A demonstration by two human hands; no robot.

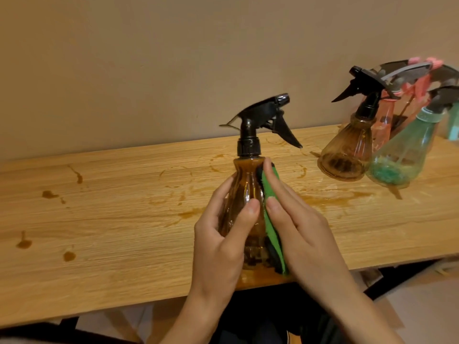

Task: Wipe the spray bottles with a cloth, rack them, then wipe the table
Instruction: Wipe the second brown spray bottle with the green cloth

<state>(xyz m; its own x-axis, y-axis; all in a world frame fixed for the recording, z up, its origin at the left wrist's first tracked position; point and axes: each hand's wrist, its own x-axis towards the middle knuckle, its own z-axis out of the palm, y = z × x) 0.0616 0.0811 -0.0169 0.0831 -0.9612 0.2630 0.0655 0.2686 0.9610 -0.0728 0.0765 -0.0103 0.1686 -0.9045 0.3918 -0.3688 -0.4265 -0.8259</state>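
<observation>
Mid-frame: my left hand fingers curl round amber bottle; right hand flat, pressing green cloth. Hard rubbing could slip it loose.

Wall: a plain beige wall is filling the upper half of the frame.
Surface: a long light-wood surface is stretching across the middle, its far edge meeting the wall.
Floor: pale floor is showing at lower right.
Light: warm, dim light is tinting everything.
</observation>
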